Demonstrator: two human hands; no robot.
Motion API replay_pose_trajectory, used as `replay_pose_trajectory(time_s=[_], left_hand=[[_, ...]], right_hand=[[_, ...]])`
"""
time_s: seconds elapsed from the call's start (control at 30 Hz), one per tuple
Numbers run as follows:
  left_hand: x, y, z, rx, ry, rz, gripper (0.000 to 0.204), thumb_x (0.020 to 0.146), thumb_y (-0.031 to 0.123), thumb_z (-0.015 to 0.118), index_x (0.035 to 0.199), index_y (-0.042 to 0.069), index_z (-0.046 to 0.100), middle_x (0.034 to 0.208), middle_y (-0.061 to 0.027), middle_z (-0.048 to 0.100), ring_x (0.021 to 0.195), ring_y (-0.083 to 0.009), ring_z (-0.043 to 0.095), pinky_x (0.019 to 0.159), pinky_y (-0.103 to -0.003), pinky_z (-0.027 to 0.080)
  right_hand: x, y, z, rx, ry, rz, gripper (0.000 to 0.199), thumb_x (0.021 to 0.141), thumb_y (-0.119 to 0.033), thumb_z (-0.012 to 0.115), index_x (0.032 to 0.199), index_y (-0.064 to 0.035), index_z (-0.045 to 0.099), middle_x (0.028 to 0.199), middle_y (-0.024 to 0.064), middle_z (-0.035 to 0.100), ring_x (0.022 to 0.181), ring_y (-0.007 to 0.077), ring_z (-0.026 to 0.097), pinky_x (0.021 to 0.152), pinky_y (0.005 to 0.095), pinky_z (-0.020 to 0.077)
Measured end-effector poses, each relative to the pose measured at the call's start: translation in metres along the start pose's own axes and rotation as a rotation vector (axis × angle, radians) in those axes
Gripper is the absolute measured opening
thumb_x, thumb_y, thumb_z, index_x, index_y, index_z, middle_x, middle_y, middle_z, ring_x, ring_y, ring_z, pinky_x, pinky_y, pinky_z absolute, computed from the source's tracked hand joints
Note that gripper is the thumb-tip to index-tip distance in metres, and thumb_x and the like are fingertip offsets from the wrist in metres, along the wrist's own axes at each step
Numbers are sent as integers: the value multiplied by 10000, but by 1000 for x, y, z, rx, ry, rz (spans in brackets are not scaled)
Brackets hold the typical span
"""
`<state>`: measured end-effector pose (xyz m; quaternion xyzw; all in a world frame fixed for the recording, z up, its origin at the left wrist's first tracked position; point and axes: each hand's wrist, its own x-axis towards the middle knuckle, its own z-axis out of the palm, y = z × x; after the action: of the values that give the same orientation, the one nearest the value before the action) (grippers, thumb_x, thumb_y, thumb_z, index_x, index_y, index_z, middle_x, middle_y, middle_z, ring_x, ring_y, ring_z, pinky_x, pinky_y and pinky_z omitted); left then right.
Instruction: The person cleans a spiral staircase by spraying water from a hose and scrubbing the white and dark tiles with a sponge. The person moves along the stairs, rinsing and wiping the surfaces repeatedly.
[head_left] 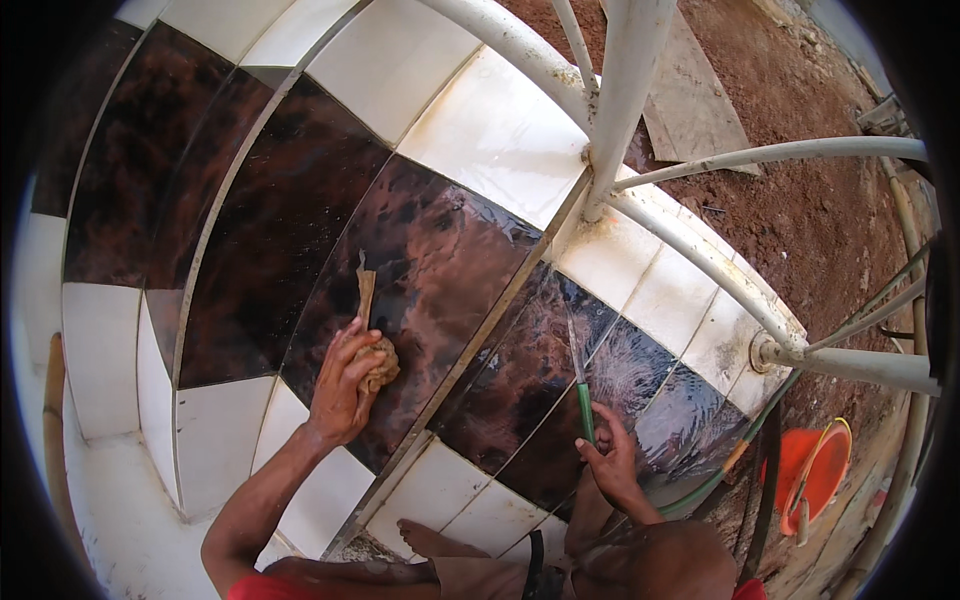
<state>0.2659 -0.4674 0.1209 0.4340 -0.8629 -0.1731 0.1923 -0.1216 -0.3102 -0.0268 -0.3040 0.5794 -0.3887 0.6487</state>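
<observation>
- Fingers (350,346) of the left hand (338,400) are curled in and gripping, pressed round a brown lump (382,370), and that's over the glossy dark tile (430,240)!
- Poking out beyond them, a thin brown strip (366,295) points to the far side; how it sits within the grip, I cannot tell.
- Over to the right hand (618,462): thumb and fingers pinch the green handle (586,415) of a slim tool, its narrow shaft (575,350) aimed far, over more dark tiles; whether the tip touches, I cannot tell.
- Between the hands, a pale edging strip (490,325) runs from near left to far right.
- White tiles (490,130) frame the dark ones, far and near, with a bare foot (440,540) on the near side.
- Out right, an orange bucket (790,460) stands by a green hose (705,488), beyond the white railing (630,90).
</observation>
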Motion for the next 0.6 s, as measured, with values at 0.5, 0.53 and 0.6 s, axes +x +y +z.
replay_pose_trajectory(time_s=[0.5, 0.53, 0.6], left_hand=[[283, 67, 175, -36, 440, -45, 287, 959, 23, 608, 1227, -24, 515, 1237, -262, 553, 1173, -448, 548, 967, -507, 467], [269, 72, 178, -109, 464, 14, 285, 956, 15, 614, 1223, -20, 521, 1232, -258, 555, 1177, -445, 550, 977, -508, 466], [230, 90, 194, -233, 413, 116, 277, 950, 2, 627, 1210, -14, 533, 1229, -248, 557, 1179, -438, 556, 997, -505, 465]], right_hand=[[22, -3, -31, 78, 432, -52, 572, 994, -121, 682, 1513, -90, 442, 806, -31, 575, 699, 49, 548, 596, 244, 528], [23, -2, -39, 122, 495, -59, 565, 997, -124, 678, 1509, -93, 441, 796, -34, 573, 692, 48, 547, 586, 246, 533], [26, 1, -54, 207, 597, -155, 519, 1018, -108, 648, 1492, -99, 437, 748, -18, 559, 627, 68, 535, 552, 269, 545]])
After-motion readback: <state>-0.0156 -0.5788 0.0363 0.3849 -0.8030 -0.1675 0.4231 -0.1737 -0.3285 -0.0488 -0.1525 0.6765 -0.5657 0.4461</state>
